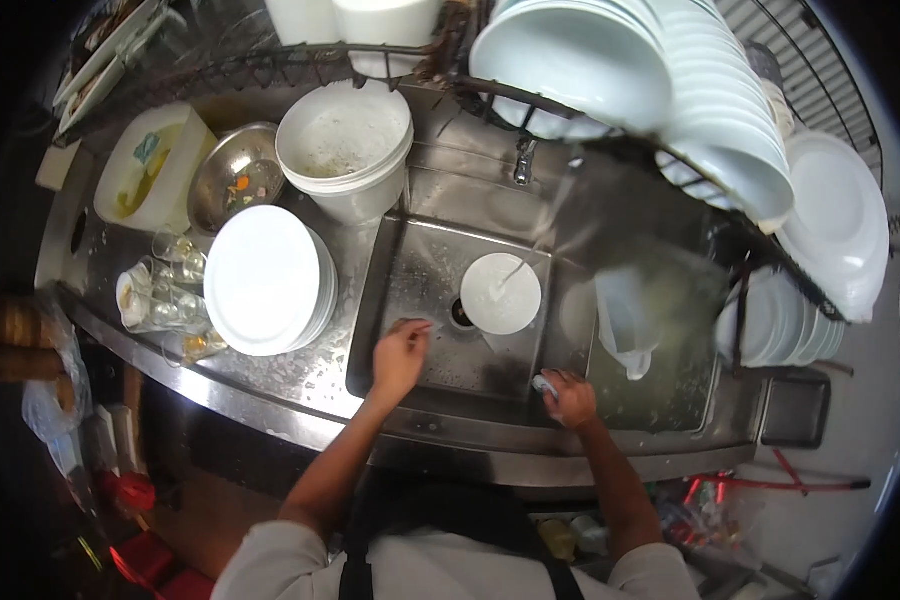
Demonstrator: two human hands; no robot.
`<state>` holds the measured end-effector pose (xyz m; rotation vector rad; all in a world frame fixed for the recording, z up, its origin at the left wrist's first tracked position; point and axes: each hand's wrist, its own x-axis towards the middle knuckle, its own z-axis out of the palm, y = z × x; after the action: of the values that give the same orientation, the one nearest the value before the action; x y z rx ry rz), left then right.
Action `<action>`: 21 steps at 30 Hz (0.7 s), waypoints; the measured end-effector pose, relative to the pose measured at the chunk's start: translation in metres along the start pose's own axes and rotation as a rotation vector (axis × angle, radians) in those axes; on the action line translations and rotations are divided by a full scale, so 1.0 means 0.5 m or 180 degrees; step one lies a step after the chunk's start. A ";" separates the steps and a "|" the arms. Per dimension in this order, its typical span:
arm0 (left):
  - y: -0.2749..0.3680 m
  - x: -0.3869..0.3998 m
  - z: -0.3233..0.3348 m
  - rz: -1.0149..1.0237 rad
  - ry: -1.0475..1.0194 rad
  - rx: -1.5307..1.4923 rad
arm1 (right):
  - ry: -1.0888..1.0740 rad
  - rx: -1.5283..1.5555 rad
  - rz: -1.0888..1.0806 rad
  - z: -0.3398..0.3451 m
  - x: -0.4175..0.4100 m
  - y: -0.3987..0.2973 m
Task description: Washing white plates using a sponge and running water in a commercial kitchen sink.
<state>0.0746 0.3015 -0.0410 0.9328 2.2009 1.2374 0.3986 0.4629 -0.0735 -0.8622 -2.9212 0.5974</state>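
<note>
In the left sink basin, a round white dish (495, 300) sits beside the drain hole, with a stream of water falling into it. My left hand (403, 351) hovers over the basin's left part, fingers loosely bent and holding nothing that shows. A small pale scrubbing pad or cloth (545, 385) is in my right hand (570, 397), at the divider's front end. Right of that hand, a translucent plastic container (624, 315) lies in the cloudy water of the right basin (675, 390).
Stacked white plates (262, 281), drinking glasses (169, 296), a steel bowl (232, 176) with food scraps, a plastic tub (146, 169) and white buckets (349, 142) stand left. A wire rack (555, 109) with white bowls (577, 60) overhangs the sink behind the tap (523, 166).
</note>
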 end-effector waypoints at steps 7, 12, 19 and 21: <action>-0.347 0.182 0.419 -0.1260 -0.0778 0.0869 | 0.0031 -0.0274 -0.0240 0.016 0.029 0.017; -0.428 0.205 0.523 -0.1617 -0.0666 0.0836 | -0.0009 -0.0183 -0.0052 0.032 0.038 -0.003; -0.354 0.208 0.570 -0.2343 0.0324 0.0633 | -0.0176 -0.0233 0.0042 0.015 0.036 0.030; -0.342 0.216 0.570 -0.2522 0.0191 0.0591 | -0.0001 -0.0168 -0.0075 0.015 0.037 0.034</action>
<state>0.1318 0.4784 -0.3366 0.0264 2.3844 0.6908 0.3906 0.4829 -0.0881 -0.8314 -2.9554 0.5211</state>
